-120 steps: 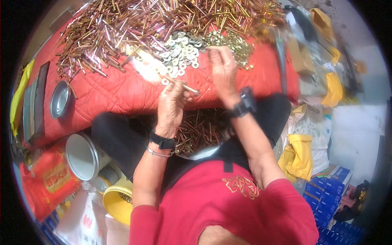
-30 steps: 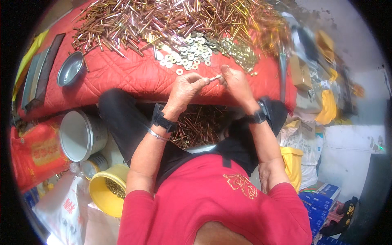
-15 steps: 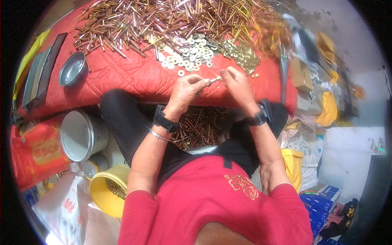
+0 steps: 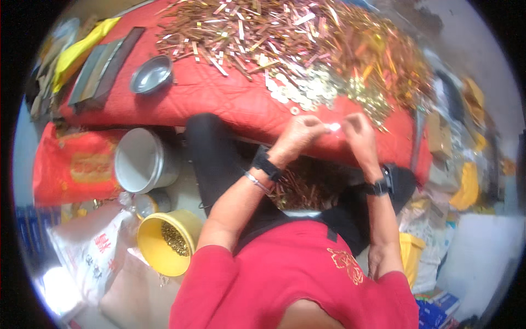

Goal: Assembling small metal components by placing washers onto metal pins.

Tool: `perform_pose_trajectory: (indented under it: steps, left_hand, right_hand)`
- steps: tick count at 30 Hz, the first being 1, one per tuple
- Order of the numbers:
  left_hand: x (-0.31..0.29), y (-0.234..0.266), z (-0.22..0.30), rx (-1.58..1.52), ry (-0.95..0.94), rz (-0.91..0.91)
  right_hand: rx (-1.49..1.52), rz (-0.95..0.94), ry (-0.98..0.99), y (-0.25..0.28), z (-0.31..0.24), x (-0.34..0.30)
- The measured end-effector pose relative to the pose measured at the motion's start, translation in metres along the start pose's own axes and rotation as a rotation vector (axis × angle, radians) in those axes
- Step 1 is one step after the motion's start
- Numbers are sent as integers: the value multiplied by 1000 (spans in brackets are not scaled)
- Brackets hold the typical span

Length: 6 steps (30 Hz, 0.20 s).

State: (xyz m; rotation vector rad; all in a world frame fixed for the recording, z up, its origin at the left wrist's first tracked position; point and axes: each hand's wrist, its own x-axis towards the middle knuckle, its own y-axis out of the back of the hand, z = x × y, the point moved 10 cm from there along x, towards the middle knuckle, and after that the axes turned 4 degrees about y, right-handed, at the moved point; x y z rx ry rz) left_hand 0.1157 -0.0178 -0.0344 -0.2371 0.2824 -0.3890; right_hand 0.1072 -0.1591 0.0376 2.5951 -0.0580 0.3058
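Observation:
My left hand [image 4: 298, 134] and my right hand [image 4: 356, 129] meet in front of me over the edge of the red quilted surface [image 4: 219, 98]. Together they pinch a small pale metal piece [image 4: 333, 127], a short bolt or pin with a washer; its exact shape is blurred. A heap of coppery bolts [image 4: 285, 33] covers the far part of the red surface. Pale washers [image 4: 301, 90] and small brass nuts [image 4: 372, 101] lie just beyond my hands. In my lap sits a bowl of assembled coppery bolts [image 4: 307, 189].
A small steel bowl [image 4: 150, 74] and a dark flat bar [image 4: 101, 71] lie at the left of the red surface. On the floor left stand a grey metal pot [image 4: 145, 159], a yellow bucket with brass parts [image 4: 167, 241] and a red sack [image 4: 76, 167]. Yellow bags and boxes clutter the right.
Four seconds ago my hands worked among the washers on the surface. Since then they have drawn together near its edge, holding one small piece; the view has tilted a little.

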Motion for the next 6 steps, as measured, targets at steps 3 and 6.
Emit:
perform_pose_trajectory:
  steps: [3,6]
  left_hand:
    - [0,-1,-2,-61,26,-21]
    - [-1,-5,1,-127,27,-79]
  right_hand:
    - [65,-29,70,-2,-8,0]
    - [157,-142,-79,-9,14,1]
